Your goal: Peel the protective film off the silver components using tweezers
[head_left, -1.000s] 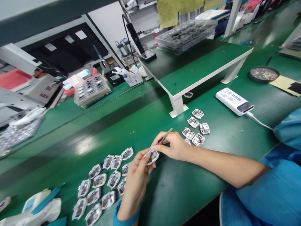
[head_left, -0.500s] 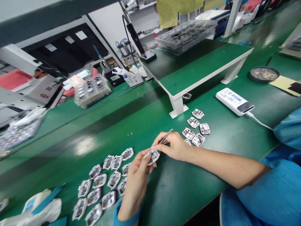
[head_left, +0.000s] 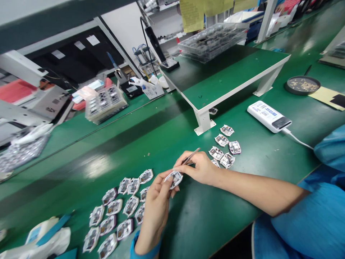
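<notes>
My left hand [head_left: 157, 196] is closed round a small white-rimmed watch case [head_left: 175, 179] with circuit parts showing inside. Its thumb lies on the near edge and its fingers sit underneath. My right hand [head_left: 198, 167] grips a pair of tweezers [head_left: 192, 156] whose shaft points up and away. The right thumb and fingertips meet the far edge of the held case; the tweezers' working tips are hidden there. To the left, similar watch cases [head_left: 114, 207] lie in slanting rows. Several more cases [head_left: 227, 160] are grouped beyond my right wrist.
A green shelf [head_left: 229, 75] on white legs stands ahead, bearing clear plastic trays [head_left: 212, 41]. At right are a white power bank [head_left: 269, 116] with a cable and a dark round dish [head_left: 302, 85] of small parts. A stack of trays [head_left: 106, 102] sits at back left.
The held watch case has tilted very slightly in my left hand, and the tweezers have shifted a touch to the right. Both hands otherwise keep their places.
</notes>
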`<state>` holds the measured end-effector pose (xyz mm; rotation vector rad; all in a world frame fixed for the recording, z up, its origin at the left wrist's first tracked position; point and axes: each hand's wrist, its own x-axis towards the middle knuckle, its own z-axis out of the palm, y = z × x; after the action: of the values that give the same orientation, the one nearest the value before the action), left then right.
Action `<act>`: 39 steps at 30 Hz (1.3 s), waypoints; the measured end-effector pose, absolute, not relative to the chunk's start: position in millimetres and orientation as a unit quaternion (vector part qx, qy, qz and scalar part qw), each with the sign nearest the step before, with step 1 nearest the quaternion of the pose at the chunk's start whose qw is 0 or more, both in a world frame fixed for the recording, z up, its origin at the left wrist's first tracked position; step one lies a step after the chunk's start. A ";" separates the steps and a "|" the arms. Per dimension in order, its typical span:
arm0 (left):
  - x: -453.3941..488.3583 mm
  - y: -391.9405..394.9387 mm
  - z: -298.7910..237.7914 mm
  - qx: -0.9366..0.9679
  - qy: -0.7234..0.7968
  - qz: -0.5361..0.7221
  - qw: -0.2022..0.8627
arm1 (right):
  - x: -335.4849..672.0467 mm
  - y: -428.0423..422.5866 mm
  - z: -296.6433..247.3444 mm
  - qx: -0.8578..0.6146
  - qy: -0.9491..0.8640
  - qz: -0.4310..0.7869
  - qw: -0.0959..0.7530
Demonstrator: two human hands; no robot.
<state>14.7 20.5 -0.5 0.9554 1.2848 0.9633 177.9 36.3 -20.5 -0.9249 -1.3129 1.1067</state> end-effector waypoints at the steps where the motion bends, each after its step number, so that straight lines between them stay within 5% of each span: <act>1: 15.3 20.5 -0.4 0.411 0.553 0.416 0.594 | 178.2 36.2 -20.5 -0.393 -0.563 0.463 0.561; 30: 16.8 23.4 -6.4 0.374 0.553 0.451 0.592 | 178.5 32.2 -23.4 -0.370 -0.658 0.339 0.561; 39: 16.4 22.8 -5.2 0.383 0.549 0.444 0.595 | 177.3 33.8 -21.4 -0.366 -0.611 0.406 0.573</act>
<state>16.4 22.8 -5.2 0.8903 1.2765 1.0322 177.3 33.8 -21.4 -0.8571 -1.4323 0.9521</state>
